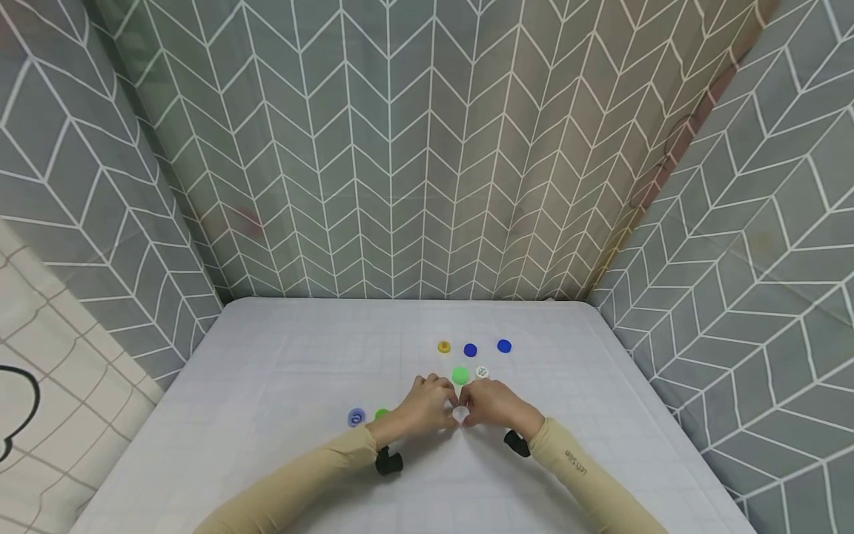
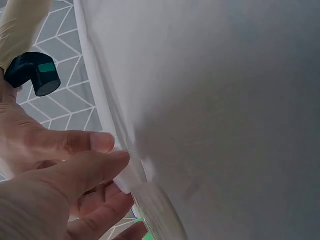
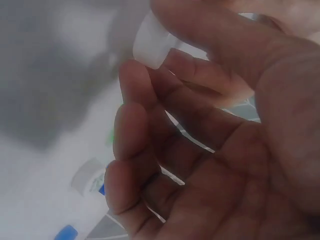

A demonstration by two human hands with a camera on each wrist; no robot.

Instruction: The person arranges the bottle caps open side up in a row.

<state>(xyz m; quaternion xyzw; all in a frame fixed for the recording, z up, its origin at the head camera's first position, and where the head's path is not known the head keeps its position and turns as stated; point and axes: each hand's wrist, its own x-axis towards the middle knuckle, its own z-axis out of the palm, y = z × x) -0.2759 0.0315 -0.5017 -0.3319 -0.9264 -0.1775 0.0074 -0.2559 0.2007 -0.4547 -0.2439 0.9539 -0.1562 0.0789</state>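
Between the two hands, a small translucent white bottle cap [image 1: 460,414] is held in front of the body. From its left side, the left hand [image 1: 427,406] pinches it with thumb and fingertips. The right hand [image 1: 497,404] grips the opposite side, thumb and index finger at its edge. In the right wrist view, the whitish cap [image 3: 150,42] shows beside the right thumb, part of it covered. Its curved, clear wall [image 2: 159,212] appears beside the left fingers in the left wrist view. Just beyond the hands lie a green cap [image 1: 460,376] and a printed white cap [image 1: 482,372].
Farther back on the white-covered table [image 1: 300,356] are a yellow cap [image 1: 444,346] and two blue caps [image 1: 470,350]. A light blue cap [image 1: 356,417] and another green cap [image 1: 382,414] lie by the left wrist. Patterned curtains [image 1: 394,148] surround the table.
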